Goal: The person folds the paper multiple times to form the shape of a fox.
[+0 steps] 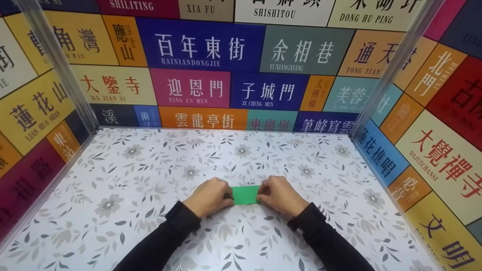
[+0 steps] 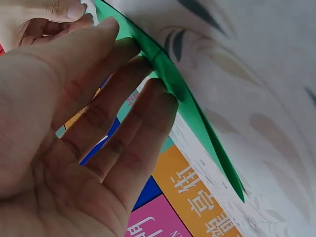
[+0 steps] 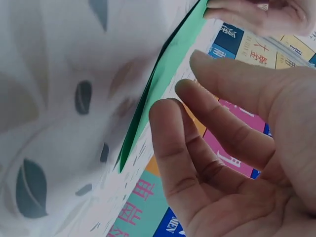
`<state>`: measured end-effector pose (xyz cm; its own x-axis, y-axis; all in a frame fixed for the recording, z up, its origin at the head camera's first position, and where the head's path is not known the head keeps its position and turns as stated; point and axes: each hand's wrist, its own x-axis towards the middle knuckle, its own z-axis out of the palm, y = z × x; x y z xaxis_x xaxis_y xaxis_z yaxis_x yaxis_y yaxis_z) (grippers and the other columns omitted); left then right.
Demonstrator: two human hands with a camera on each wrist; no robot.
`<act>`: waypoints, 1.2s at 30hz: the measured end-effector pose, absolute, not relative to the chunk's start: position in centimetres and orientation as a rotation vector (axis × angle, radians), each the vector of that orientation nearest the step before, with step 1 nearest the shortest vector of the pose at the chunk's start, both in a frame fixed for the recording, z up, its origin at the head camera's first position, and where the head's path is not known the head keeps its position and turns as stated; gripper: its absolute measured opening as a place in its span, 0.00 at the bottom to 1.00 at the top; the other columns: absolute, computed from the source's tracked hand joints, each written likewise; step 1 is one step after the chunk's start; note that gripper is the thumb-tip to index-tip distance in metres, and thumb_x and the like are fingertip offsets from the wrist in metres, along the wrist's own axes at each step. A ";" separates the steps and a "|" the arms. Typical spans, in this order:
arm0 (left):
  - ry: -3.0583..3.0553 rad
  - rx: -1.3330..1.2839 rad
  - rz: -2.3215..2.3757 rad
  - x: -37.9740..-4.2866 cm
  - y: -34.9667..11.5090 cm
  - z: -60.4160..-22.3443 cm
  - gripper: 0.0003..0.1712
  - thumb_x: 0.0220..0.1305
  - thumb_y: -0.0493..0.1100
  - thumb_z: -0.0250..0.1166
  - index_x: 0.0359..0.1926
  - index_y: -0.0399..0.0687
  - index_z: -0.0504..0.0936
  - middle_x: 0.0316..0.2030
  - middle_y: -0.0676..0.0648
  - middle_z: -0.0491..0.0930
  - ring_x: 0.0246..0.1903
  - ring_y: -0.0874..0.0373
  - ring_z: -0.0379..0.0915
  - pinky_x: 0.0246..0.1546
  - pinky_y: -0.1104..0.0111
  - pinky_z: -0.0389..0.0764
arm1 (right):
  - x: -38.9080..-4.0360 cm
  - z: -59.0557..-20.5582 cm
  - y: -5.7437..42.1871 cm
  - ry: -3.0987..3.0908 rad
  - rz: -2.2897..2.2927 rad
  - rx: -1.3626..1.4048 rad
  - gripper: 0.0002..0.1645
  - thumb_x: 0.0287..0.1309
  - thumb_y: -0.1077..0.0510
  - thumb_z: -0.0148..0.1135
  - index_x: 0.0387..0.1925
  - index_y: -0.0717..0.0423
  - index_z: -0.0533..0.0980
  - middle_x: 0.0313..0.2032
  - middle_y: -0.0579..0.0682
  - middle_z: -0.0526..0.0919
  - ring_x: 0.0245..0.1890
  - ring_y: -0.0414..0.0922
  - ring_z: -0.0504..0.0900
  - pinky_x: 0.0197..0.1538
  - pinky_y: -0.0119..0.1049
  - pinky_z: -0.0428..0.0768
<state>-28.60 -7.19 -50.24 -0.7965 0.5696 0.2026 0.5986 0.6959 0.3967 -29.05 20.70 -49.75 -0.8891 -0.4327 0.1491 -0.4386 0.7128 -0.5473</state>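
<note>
A narrow piece of green paper [image 1: 245, 195], folded over on itself, lies flat on the patterned table between both hands. In the left wrist view the two layers of the paper [image 2: 190, 111] part slightly toward one end. My left hand [image 1: 209, 196] is at the paper's left end, with the fingertips pressing along it and the thumb close to its edge. Over at the right end is my right hand [image 1: 281, 195]. The right wrist view shows its fingers loosely bent beside the paper [image 3: 170, 64], holding nothing.
The table [image 1: 150, 233] has a white covering with grey flowers and leaves. Colourful panels with printed place names [image 1: 203, 45] stand behind it and on both sides. Clear corner strips [image 1: 64, 71] join the panels.
</note>
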 end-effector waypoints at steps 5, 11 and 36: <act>-2.831 -0.946 -0.687 -28.9 -6.7 -50.2 0.06 0.67 0.43 0.86 0.34 0.51 0.97 0.33 0.50 0.94 0.31 0.58 0.85 0.39 0.60 0.90 | -29.1 -50.2 20.3 -2.905 0.944 0.765 0.06 0.60 0.63 0.87 0.37 0.57 0.94 0.34 0.48 0.94 0.34 0.38 0.87 0.44 0.37 0.89; -2.854 -0.868 -0.682 -29.6 -5.7 -50.1 0.08 0.66 0.45 0.86 0.35 0.50 0.95 0.35 0.49 0.93 0.34 0.54 0.86 0.41 0.56 0.91 | -29.1 -50.3 20.4 -2.888 0.931 0.767 0.06 0.59 0.65 0.86 0.37 0.57 0.94 0.32 0.47 0.93 0.31 0.37 0.85 0.40 0.35 0.88; -2.971 -0.642 -0.774 -31.7 -4.7 -50.5 0.16 0.63 0.48 0.90 0.34 0.43 0.93 0.34 0.46 0.92 0.30 0.54 0.83 0.37 0.56 0.88 | -29.2 -50.7 20.2 -2.853 0.846 0.817 0.07 0.57 0.65 0.85 0.38 0.56 0.94 0.35 0.49 0.96 0.40 0.49 0.93 0.51 0.46 0.92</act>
